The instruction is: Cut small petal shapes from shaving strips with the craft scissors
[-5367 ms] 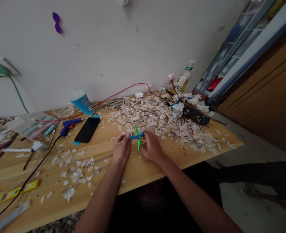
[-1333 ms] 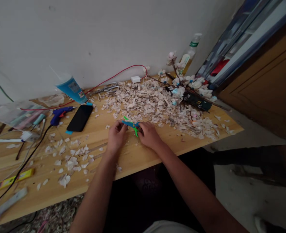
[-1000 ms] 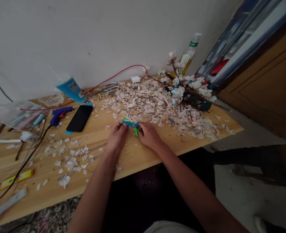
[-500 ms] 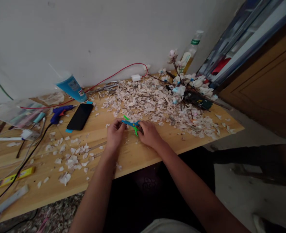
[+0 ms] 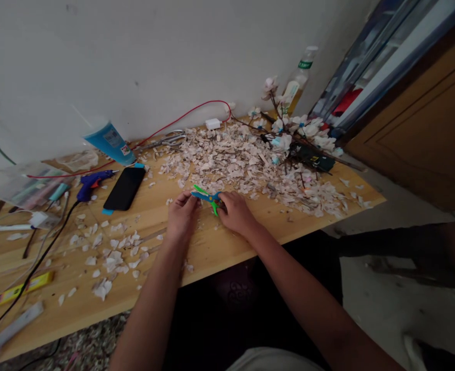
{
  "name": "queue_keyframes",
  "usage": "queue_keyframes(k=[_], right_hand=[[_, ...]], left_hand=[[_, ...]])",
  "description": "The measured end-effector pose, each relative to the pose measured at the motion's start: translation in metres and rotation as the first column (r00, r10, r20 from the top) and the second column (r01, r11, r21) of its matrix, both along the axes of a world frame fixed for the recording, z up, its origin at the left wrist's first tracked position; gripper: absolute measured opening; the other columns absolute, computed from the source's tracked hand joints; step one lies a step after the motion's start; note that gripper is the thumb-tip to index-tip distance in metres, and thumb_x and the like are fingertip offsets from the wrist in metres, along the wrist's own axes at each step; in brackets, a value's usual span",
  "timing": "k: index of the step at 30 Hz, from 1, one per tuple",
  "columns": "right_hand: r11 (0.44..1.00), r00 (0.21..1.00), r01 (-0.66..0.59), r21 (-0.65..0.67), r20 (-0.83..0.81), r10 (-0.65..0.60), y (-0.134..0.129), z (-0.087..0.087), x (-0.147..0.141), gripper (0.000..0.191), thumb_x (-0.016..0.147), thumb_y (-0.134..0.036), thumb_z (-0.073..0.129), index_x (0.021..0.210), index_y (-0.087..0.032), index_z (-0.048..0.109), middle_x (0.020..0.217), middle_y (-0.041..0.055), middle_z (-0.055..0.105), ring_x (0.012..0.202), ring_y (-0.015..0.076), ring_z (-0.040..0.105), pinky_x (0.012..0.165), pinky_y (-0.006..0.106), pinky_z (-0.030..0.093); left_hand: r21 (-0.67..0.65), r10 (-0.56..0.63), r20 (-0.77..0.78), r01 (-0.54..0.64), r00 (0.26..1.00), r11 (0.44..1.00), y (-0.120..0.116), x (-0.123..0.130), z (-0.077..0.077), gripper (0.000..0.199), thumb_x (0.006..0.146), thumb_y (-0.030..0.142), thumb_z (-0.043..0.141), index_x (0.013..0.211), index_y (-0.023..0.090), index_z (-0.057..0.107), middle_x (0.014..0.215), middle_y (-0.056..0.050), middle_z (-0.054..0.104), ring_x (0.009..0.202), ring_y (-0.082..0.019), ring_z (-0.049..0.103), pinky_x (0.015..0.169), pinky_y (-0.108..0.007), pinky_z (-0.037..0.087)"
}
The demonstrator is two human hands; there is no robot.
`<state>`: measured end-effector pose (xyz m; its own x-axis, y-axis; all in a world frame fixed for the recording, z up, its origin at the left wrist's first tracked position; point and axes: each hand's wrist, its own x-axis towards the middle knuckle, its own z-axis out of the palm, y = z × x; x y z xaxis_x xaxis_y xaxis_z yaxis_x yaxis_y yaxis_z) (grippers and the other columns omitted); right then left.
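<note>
My right hand point(image 5: 235, 210) is closed round the handles of a pair of blue and green scissors point(image 5: 211, 198), whose blades stand apart and point left. My left hand point(image 5: 181, 210) is pinched at the tips of the blades; a small pale piece seems to be between the fingers, too small to make out. Just beyond both hands spreads a heap of pale petal-like pieces point(image 5: 231, 162). Left of my left hand, more loose pale pieces point(image 5: 115, 257) lie scattered on the wooden table point(image 5: 212, 252).
A black phone point(image 5: 124, 188), a blue glue gun point(image 5: 93, 184) and a blue tube point(image 5: 111, 142) are at the left. Metal scissors point(image 5: 169, 139) lie by the wall. Flowered branches point(image 5: 289, 129) and a bottle point(image 5: 299, 82) stand back right. A yellow box cutter point(image 5: 18, 291) lies front left.
The scissor blades have opened wider. Both hands stay in nearly the same place, and the whole view has shifted slightly.
</note>
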<state>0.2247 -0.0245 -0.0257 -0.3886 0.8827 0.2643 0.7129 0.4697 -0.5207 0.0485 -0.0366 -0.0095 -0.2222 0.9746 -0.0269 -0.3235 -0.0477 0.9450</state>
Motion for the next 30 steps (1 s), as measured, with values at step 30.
queue_keyframes(k=[30], right_hand=[[0.999,1.0,0.015,-0.029,0.027,-0.014,-0.002,0.003,-0.001,0.012,0.088,-0.022,0.056,0.1,-0.02,0.059,0.101,0.0085,0.066,0.099,0.026,0.054,0.086,0.038,0.035]], left_hand=[[0.144,0.13,-0.71,-0.038,0.693,0.989,-0.006,-0.011,0.012,0.017,0.09,0.025,0.056,0.086,0.021,0.072,0.074,-0.002,0.067,0.073,-0.016,0.062,0.074,-0.028,0.046]])
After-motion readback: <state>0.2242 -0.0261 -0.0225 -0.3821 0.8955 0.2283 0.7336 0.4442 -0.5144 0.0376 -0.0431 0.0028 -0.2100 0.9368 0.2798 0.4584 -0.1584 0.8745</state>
